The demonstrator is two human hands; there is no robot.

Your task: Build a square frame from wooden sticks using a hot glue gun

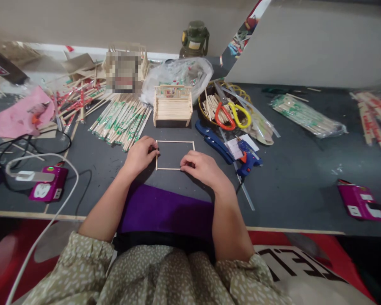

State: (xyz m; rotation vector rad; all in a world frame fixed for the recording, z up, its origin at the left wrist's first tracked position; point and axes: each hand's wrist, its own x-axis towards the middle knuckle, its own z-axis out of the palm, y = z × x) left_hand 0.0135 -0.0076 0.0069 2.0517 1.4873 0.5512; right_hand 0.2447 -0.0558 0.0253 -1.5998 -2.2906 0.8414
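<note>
Thin wooden sticks lie in a rectangle on the dark grey table, making a stick frame (175, 141) whose joints are too small to judge. At its left side, my left hand (141, 156) pinches the upright stick near its upper half. My right hand (199, 167) has its fingertips closed on the front stick close to the right corner, and it hides that corner. Just behind the frame stands a small bench made of sticks (173, 111), with slats and a railed back. A purple cloth (168, 212) lies between my forearms.
To the right are a blue glue gun (249, 159), a blue-handled tool (214, 141), scissors (224, 116) and a basket (206, 116) of cut sticks. Wrapped chopsticks (120, 120) are piled left. Purple power sockets (49, 183) with cables sit at the left, another at the far right.
</note>
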